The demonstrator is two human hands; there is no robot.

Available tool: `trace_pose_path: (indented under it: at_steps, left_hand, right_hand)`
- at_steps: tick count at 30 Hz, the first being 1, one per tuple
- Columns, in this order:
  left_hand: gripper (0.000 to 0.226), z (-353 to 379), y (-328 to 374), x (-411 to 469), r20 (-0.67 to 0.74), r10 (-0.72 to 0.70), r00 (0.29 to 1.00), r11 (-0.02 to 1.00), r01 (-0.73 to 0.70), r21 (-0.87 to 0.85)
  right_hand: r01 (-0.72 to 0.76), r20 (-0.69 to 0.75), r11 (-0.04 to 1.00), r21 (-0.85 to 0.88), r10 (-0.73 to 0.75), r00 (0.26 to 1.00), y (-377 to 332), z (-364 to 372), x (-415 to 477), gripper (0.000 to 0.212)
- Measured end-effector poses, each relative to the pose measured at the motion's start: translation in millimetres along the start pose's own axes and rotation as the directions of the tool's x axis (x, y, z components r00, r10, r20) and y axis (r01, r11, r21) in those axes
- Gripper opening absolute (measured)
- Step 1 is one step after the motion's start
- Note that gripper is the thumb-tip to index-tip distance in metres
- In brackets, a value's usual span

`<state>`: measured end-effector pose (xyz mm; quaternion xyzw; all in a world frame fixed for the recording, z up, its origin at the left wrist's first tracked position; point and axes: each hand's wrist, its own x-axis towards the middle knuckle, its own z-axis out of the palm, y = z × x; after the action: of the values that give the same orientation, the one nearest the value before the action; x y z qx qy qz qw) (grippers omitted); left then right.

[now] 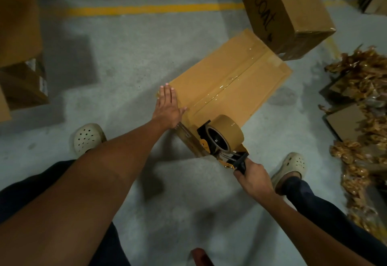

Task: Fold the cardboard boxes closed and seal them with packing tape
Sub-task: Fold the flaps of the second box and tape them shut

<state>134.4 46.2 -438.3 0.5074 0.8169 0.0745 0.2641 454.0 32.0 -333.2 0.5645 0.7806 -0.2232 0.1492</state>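
Note:
A brown cardboard box (247, 89) stands on the concrete floor with its top flaps folded shut. A glossy strip of clear tape (226, 85) runs along the centre seam. My left hand (167, 106) lies flat with straight fingers on the box's near-left corner. My right hand (254, 176) grips the black handle of a tape dispenser (222, 140). The dispenser carries a brown tape roll (227, 131) and sits at the box's near edge, at the end of the seam.
A sealed box with handwriting (287, 12) stands tilted behind the taped one. More cardboard boxes (21, 52) stand at the left. Crumpled brown packing scraps (362, 119) and flat cardboard pile at the right. A yellow floor line (146, 9) crosses at the back. My feet flank the box.

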Motion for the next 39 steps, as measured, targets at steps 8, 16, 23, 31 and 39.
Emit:
trace_pose_path:
  at_steps: [8,16,23,31,39]
  left_hand:
    - [0.087,3,-2,3,-0.001,0.002,1.0,1.0,-0.002,-0.02]
    - [0.081,15,50,10,-0.23,-0.393,0.891,0.853,0.26,-0.452]
    - [0.078,32,55,25,-0.376,-0.569,0.731,0.683,0.166,-0.711]
    - [0.076,46,48,28,-0.407,-0.572,0.712,0.668,0.118,-0.734]
    - [0.095,13,20,12,-0.152,-0.481,0.864,0.735,0.303,-0.606]
  right_hand:
    - [-0.028,0.002,0.999,-0.029,0.028,1.0,13,6,-14,0.026]
    - [-0.042,0.008,0.996,-0.074,0.042,0.999,15,7,-11,0.026]
    - [-0.028,0.028,1.0,0.008,0.027,0.999,22,3,0,0.019]
    - [-0.031,0.044,0.997,0.075,0.028,0.999,28,2,3,0.015]
    - [-0.017,0.051,0.998,0.062,0.014,0.999,27,0,1,0.017]
